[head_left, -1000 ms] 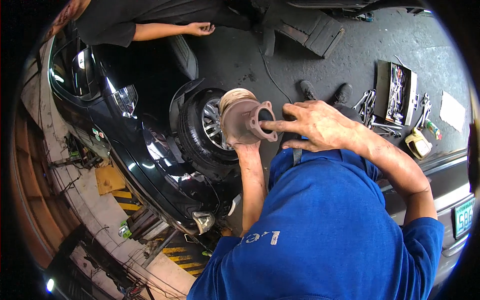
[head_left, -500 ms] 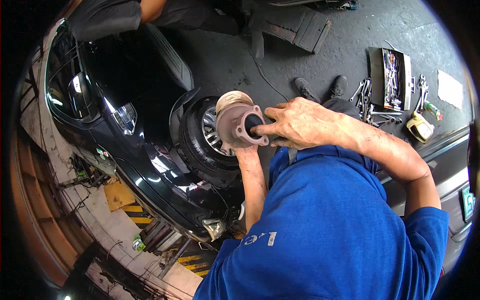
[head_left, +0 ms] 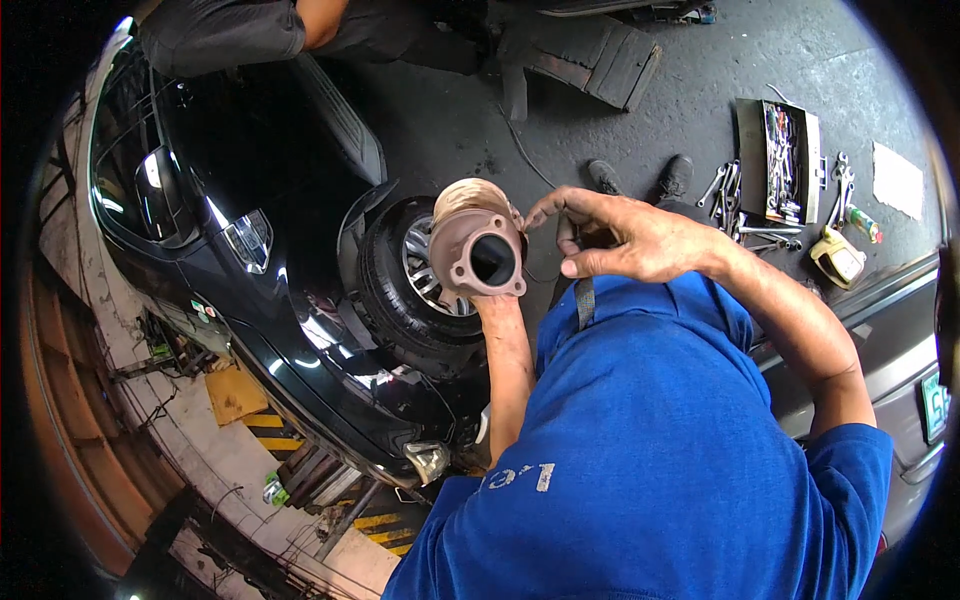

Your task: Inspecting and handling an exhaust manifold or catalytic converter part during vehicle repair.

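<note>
My left hand point(head_left: 487, 304) grips from below a flanged metal pipe fitting point(head_left: 455, 245), reddish-grey with a pale tan ribbed section at the back. Its round, dark opening, ringed by bolt lugs, faces up toward me. My right hand point(head_left: 630, 240) is just right of the fitting, thumb and loosely bent fingers apart, holding nothing; whether the index fingertip touches the fitting's edge I cannot tell. Behind the fitting, a tyre with a silver rim point(head_left: 385, 290) lies beside a black car point(head_left: 270, 300).
A co-worker's sleeve and arm point(head_left: 225, 40) are at top left, near a dark wooden stool point(head_left: 590, 60). A toolbox point(head_left: 785, 165), loose wrenches point(head_left: 730, 190), a cream container point(head_left: 838, 258) and white sheet point(head_left: 898, 180) lie right. A grey car point(head_left: 900, 340) stands behind my right arm.
My right finger has come out of the fitting's opening, and the hand has moved right. The fitting has turned to show its opening more fully. The co-worker's hand has moved out of view.
</note>
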`<action>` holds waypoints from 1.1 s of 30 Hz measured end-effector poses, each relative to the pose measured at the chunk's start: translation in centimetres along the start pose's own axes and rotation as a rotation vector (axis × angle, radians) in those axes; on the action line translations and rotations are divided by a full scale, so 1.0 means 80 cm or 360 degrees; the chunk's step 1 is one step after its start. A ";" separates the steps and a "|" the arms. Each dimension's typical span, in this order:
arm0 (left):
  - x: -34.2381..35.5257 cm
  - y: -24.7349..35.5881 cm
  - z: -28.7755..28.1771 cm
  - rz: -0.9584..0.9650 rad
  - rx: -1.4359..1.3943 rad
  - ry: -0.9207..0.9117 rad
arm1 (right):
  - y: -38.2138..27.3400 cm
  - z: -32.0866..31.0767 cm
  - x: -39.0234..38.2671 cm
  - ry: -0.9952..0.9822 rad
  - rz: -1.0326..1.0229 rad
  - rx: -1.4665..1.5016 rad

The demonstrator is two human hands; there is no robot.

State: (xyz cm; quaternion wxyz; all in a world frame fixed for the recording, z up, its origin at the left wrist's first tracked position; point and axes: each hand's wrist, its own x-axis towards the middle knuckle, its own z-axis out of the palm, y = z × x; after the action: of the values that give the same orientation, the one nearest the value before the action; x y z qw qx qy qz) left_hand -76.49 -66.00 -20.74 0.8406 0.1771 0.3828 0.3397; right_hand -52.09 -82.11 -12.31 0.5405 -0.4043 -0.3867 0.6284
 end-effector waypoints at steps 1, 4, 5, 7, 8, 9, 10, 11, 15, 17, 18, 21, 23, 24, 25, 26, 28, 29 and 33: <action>0.003 -0.001 -0.004 -0.0014 0.0063 0.0002 | 0.000 0.001 0.000 0.0025 -0.0007 0.0032; 0.004 0.002 -0.008 -0.0057 0.0088 -0.0009 | 0.000 0.003 0.001 0.0045 -0.0021 0.0018; 0.004 0.004 -0.008 -0.0081 0.0045 -0.0024 | 0.000 0.004 0.002 0.0035 -0.0029 -0.0034; 0.006 0.001 -0.008 -0.0149 -0.0050 -0.0051 | 0.012 0.004 0.004 0.0041 -0.0031 -0.0103; 0.007 0.000 -0.009 -0.0182 -0.0099 -0.0064 | 0.018 0.005 0.005 0.0036 -0.0040 -0.0178; 0.004 0.006 -0.010 -0.0195 -0.0136 -0.0071 | 0.014 0.006 0.007 0.0027 -0.0048 -0.0164; 0.001 0.012 -0.011 -0.0208 -0.0173 -0.0078 | 0.009 0.008 0.009 -0.0043 -0.0004 -0.0169; -0.002 0.018 -0.012 -0.0218 -0.0209 -0.0085 | 0.005 0.009 0.011 -0.0115 0.0039 -0.0175; -0.015 0.027 -0.005 -0.0299 -0.0372 -0.0111 | 0.022 0.029 0.018 0.0229 -0.0194 -0.0709; -0.034 0.024 0.007 -0.0320 -0.0392 -0.0097 | 0.031 0.034 0.035 0.0268 -0.0402 -0.0681; -0.059 0.004 0.047 -0.0028 0.0253 -0.0061 | 0.040 0.036 0.043 0.0328 -0.0595 -0.0667; -0.096 -0.017 0.106 0.0571 0.1560 -0.0031 | 0.054 0.055 0.070 0.0268 -0.0641 -0.0753; -0.097 -0.015 0.101 0.0495 0.1576 -0.0005 | 0.062 0.070 0.082 0.0251 -0.0737 -0.0830; -0.098 -0.011 0.101 0.0462 0.1579 0.0008 | 0.062 0.074 0.084 0.0252 -0.0744 -0.0814; -0.100 -0.010 0.100 0.0425 0.1581 0.0020 | 0.064 0.079 0.086 0.0264 -0.0722 -0.0860; -0.102 -0.010 0.099 0.0387 0.1582 0.0033 | 0.067 0.083 0.088 0.0277 -0.0697 -0.0906; -0.103 -0.010 0.100 0.0299 0.1577 0.0046 | 0.075 0.089 0.090 0.0311 -0.0689 -0.0906; -0.104 -0.010 0.100 0.0255 0.1572 0.0055 | 0.078 0.092 0.091 0.0294 -0.0677 -0.0938; -0.103 -0.008 0.097 0.0096 0.1530 0.0093 | 0.078 0.097 0.094 0.0270 -0.0642 -0.0911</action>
State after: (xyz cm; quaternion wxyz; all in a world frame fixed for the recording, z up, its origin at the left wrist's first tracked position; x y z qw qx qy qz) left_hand -74.18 -72.57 -11.83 0.6421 0.5471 0.5147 0.1534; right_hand -62.22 -75.78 -15.84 0.5488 -0.5055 -0.5728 0.3394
